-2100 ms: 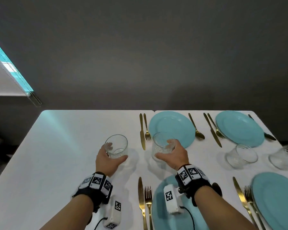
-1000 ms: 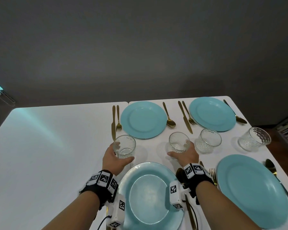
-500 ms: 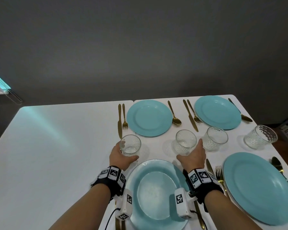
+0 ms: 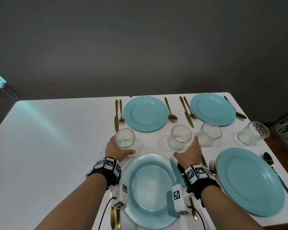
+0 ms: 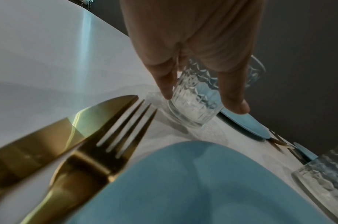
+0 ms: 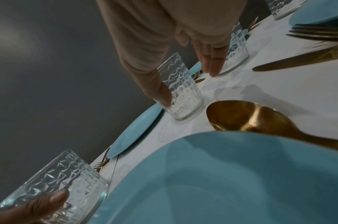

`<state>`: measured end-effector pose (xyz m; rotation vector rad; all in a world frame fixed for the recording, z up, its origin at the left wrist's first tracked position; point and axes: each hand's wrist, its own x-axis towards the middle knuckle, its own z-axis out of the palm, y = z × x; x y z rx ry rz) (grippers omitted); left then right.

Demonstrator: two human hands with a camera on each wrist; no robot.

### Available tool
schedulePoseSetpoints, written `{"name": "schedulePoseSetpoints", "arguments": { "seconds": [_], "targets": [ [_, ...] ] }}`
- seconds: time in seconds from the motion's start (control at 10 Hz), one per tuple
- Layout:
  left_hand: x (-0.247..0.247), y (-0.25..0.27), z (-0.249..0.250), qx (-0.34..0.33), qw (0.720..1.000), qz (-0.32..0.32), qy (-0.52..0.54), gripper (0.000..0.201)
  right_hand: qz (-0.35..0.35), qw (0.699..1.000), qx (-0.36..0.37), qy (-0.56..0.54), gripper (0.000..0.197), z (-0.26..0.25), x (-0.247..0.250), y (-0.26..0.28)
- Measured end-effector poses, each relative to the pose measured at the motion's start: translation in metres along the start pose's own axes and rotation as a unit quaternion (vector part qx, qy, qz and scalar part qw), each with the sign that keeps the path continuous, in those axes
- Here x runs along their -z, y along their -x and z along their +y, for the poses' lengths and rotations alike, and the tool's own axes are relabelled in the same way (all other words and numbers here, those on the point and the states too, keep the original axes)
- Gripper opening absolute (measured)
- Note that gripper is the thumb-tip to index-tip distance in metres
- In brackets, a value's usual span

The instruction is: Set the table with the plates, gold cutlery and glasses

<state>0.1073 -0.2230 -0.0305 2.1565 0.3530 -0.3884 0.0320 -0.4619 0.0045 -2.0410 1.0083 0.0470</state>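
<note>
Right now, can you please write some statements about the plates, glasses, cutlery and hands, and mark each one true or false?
1. Four blue plates are on the table. True.
2. The left hand grips a glass. True.
3. The right hand lifts a glass high above the table. False: its fingers are open beside a glass that stands on the table.
4. The cutlery is silver. False: it is gold, like the knife and fork.
5. Four glasses are in view. True.
</note>
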Motion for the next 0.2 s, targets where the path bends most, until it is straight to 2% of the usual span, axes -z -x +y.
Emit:
{"name": "schedulePoseSetpoints", "arguments": {
  "seconds": [0.2],
  "targets": [
    [0.002,0.022,0.010,0.034,0.997,0.053,-0.038,0.126,-0.018,1.000,-0.004,0.004,0.106,-0.005,0.011,0.010]
  ]
}}
